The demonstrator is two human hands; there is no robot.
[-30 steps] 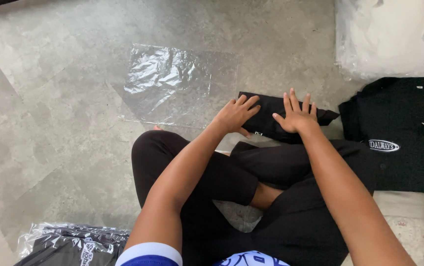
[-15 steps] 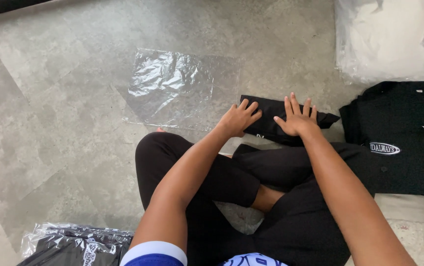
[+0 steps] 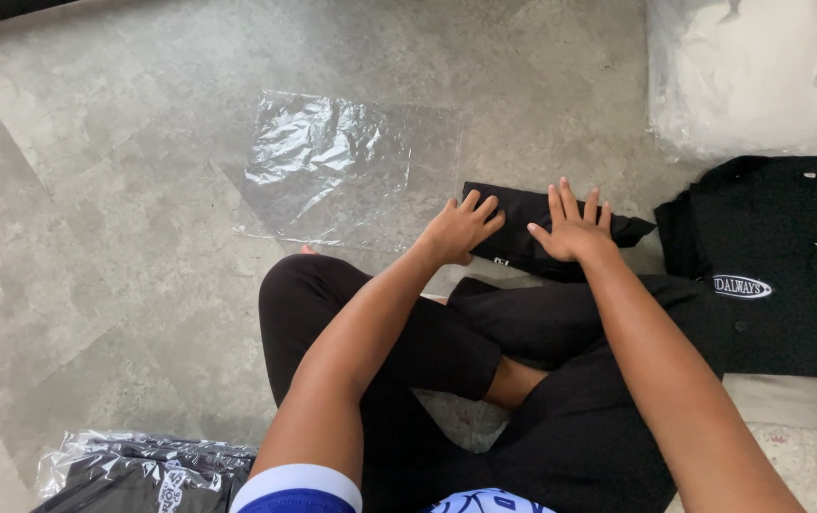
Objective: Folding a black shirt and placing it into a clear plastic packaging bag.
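Note:
A folded black garment point(image 3: 522, 233) lies on the grey stone floor just past my crossed legs. My left hand point(image 3: 461, 228) rests on its left end, fingers spread and flat. My right hand point(image 3: 572, 225) presses flat on its right part, palm down, fingers apart. Neither hand grips anything. An empty clear plastic bag point(image 3: 347, 166) lies flat on the floor to the left of the garment, close to my left hand.
A black shirt with a white oval patch point(image 3: 774, 266) lies spread at the right. Clear bags with white contents point(image 3: 750, 66) sit at the top right. A plastic-wrapped stack of dark garments point(image 3: 142, 470) lies at the bottom left. My black-trousered legs point(image 3: 399, 332) fill the lower middle.
My left hand has slid a little to the left along the folded garment. The right hand stays flat in about the same place.

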